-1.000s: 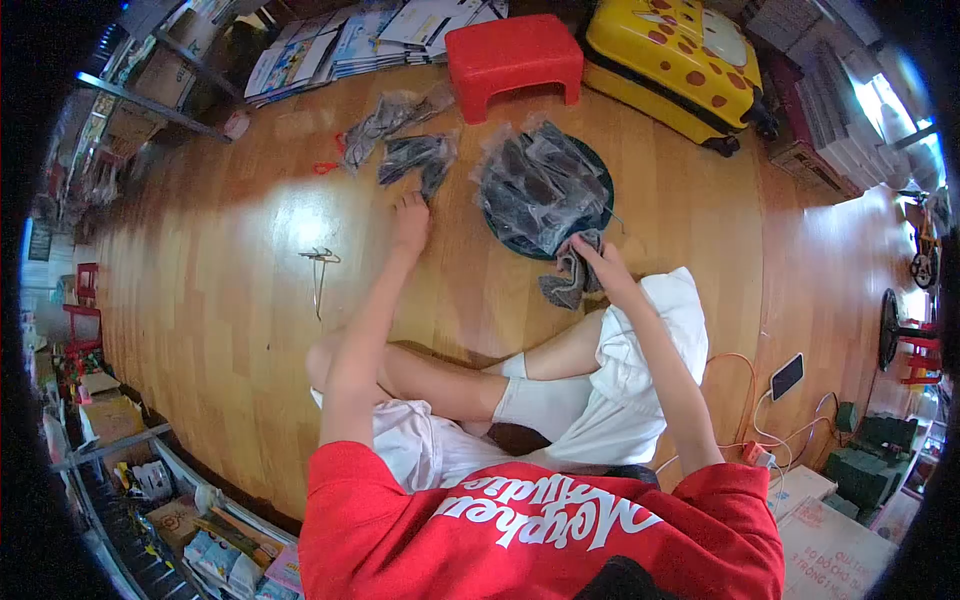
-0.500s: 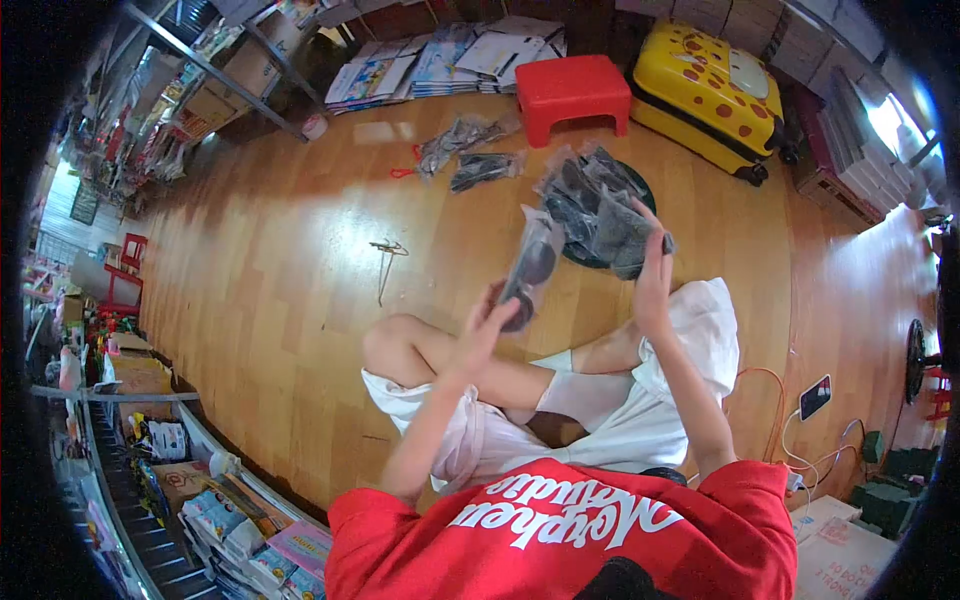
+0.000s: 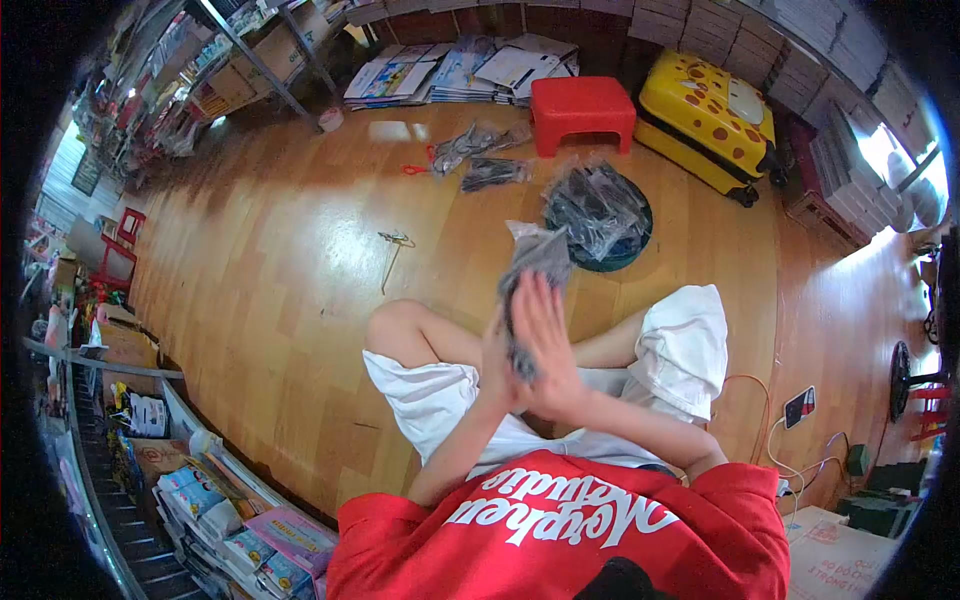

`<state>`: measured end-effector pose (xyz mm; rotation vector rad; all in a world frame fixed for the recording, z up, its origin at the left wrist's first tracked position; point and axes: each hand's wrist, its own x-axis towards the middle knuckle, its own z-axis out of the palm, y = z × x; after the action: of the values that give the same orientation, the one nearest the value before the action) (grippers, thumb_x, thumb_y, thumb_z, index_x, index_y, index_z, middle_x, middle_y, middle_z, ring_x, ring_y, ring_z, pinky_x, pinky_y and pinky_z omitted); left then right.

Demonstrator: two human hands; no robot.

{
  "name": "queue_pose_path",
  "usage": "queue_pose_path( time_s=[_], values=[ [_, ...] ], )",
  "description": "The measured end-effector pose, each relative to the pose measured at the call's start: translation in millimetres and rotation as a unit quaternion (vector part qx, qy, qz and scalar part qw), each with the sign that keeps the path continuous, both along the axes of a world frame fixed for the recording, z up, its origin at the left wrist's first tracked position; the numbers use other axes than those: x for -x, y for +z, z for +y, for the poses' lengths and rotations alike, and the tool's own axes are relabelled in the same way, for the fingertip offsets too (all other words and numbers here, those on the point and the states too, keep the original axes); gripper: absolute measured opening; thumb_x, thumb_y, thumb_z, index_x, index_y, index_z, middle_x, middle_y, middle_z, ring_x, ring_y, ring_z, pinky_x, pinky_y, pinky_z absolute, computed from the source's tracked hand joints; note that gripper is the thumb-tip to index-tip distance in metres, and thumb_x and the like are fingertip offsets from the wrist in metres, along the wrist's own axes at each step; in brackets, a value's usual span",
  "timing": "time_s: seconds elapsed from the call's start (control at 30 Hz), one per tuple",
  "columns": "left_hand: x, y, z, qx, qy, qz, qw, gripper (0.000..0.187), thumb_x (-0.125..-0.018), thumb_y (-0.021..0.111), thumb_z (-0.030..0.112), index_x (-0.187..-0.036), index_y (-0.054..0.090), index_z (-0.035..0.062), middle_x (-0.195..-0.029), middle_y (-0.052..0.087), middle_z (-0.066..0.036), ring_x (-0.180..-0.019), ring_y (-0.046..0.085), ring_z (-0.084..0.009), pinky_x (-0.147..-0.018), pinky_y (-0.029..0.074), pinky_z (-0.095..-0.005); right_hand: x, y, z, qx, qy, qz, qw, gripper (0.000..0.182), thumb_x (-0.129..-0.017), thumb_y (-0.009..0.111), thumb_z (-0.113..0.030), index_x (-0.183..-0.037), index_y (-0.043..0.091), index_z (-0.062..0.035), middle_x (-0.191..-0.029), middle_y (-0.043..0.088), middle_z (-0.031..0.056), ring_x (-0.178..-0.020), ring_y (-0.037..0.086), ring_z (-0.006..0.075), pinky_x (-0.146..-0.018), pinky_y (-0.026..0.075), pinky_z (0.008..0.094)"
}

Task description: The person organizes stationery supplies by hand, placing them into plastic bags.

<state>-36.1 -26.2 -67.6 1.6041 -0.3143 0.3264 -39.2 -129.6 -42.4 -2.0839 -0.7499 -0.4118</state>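
Observation:
A clear plastic bag with dark contents [image 3: 540,252] stands tilted between my two hands, over my crossed legs. My left hand [image 3: 495,362] grips the bag's lower part from the left. My right hand [image 3: 543,335] presses flat against the bag's near side, fingers together and pointing up, and covers much of it. Beyond the bag, to the right, a round dark-green tub [image 3: 610,262] holds several similar bags [image 3: 595,205] of dark items.
More bagged dark items [image 3: 495,173] lie on the wooden floor near a red stool [image 3: 583,108]. A bent metal piece [image 3: 392,260] lies left. Stacked booklets [image 3: 470,70] and a yellow suitcase [image 3: 705,125] stand behind. A phone [image 3: 799,407] with cables is at right.
My left hand has brought its bag nearer to me. My right hand has left the bags at the tub and now presses on the held bag. The bags sit lower in the tub.

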Motion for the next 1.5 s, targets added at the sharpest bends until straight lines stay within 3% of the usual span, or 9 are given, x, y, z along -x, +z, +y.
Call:
queue_pose_path(
  time_s=[0.13,0.2,0.37,0.57,0.67,0.77,0.83,1.17,1.5],
  values=[
    [8.2,10.9,-19.6,0.319,-0.029,0.267,0.909,0.046,-0.096,0.04,0.021,-0.135,0.034,-0.0032,-0.133,0.043,-0.012,-0.119,0.044,-0.0172,-0.098,0.036,-0.0277,-44.7,12.1,-6.2,-0.147,-0.032,0.108,0.983,0.071,-0.084,0.048,-0.02,-0.141,0.015,0.0052,-0.148,0.007,0.0258,-0.138,0.004,0.0409,-0.11,0.005,0.0476],
    [4.1,9.9,-8.6,0.152,0.004,0.184,0.971,0.045,-0.096,0.04,0.019,-0.135,0.034,-0.003,-0.133,0.043,-0.012,-0.119,0.044,-0.0179,-0.098,0.036,-0.0283,-28.7,10.9,-2.3,-0.102,0.019,0.071,0.992,0.069,-0.085,0.046,-0.021,-0.141,0.015,0.0048,-0.148,0.006,0.0255,-0.138,0.003,0.0403,-0.11,0.005,0.0477],
    [1.8,-63.0,-20.1,0.504,-0.055,0.111,0.855,0.046,-0.096,0.04,0.019,-0.135,0.033,-0.0027,-0.135,0.042,-0.011,-0.122,0.042,-0.0189,-0.101,0.034,-0.03,11.9,-10.6,2.4,-0.039,0.09,0.067,0.993,0.068,-0.088,0.042,-0.029,-0.142,0.014,0.0021,-0.149,0.004,0.0243,-0.138,0.001,0.0393,-0.11,0.002,0.0487],
    [15.0,-12.8,-26.7,0.215,-0.015,0.219,0.952,0.046,-0.097,0.039,0.02,-0.135,0.032,-0.0036,-0.14,0.035,-0.014,-0.124,0.039,-0.0192,-0.102,0.033,-0.0304,-43.9,7.7,-15.7,-0.167,-0.018,0.13,0.977,0.067,-0.091,0.043,-0.027,-0.142,0.011,0.0033,-0.149,0.004,0.023,-0.138,0.002,0.0367,-0.111,0.006,0.0417],
    [4.5,-23.3,2.5,-0.206,0.118,-0.11,0.965,0.046,-0.095,0.041,0.019,-0.136,0.032,-0.0013,-0.139,0.035,-0.014,-0.126,0.038,-0.0208,-0.103,0.033,-0.036,-3.0,4.1,-5.4,-0.102,0.067,0.103,0.987,0.069,-0.091,0.043,-0.028,-0.143,0.008,0.0008,-0.149,0.003,0.0234,-0.139,0.001,0.0361,-0.111,0.007,0.0433],
    [-3.8,-1.0,-7.6,0.201,0.05,0.206,0.956,0.042,-0.097,0.037,0.018,-0.133,0.036,-0.0027,-0.137,0.037,-0.016,-0.122,0.041,-0.0221,-0.1,0.034,-0.0337,15.3,-7.0,-0.7,-0.112,0.09,0.111,0.983,0.071,-0.091,0.044,-0.031,-0.143,0.007,0.0007,-0.148,0.004,0.0244,-0.139,0.003,0.0363,-0.111,0.006,0.0438],
    [12.7,-24.4,-9.6,-0.06,0.068,0.023,0.996,0.042,-0.096,0.038,0.014,-0.134,0.035,-0.0026,-0.135,0.038,-0.017,-0.122,0.04,-0.0251,-0.102,0.031,-0.0347,-10.1,-3.5,-3.8,-0.194,0.043,0.152,0.968,0.07,-0.093,0.042,-0.03,-0.142,0.006,0.0037,-0.149,0.003,0.0244,-0.139,0.003,0.0343,-0.111,0.006,0.0407],
    [-5.8,8.8,-9.0,0.142,0.119,0.148,0.972,0.042,-0.095,0.041,0.016,-0.133,0.037,-0.0014,-0.113,0.046,-0.013,-0.101,0.049,-0.0257,-0.091,0.037,-0.0322,11.3,0.8,-0.9,-0.189,0.107,0.194,0.957,0.068,-0.092,0.039,-0.022,-0.142,0.0,0.0049,-0.15,-0.003,0.0205,-0.139,0.0,0.0306,-0.111,0.004,0.0371],
    [16.3,13.8,-25.3,-0.09,0.097,0.018,0.991,0.046,-0.092,0.037,0.004,-0.138,0.034,0.0023,-0.112,0.042,-0.017,-0.1,0.045,-0.0248,-0.088,0.036,-0.0303,-19.5,5.2,-12.3,-0.328,0.064,0.337,0.88,0.058,-0.099,0.029,-0.027,-0.143,0.005,0.0014,-0.146,0.021,0.012,-0.127,0.029,0.0188,-0.105,0.022,0.0292]
  ],
)
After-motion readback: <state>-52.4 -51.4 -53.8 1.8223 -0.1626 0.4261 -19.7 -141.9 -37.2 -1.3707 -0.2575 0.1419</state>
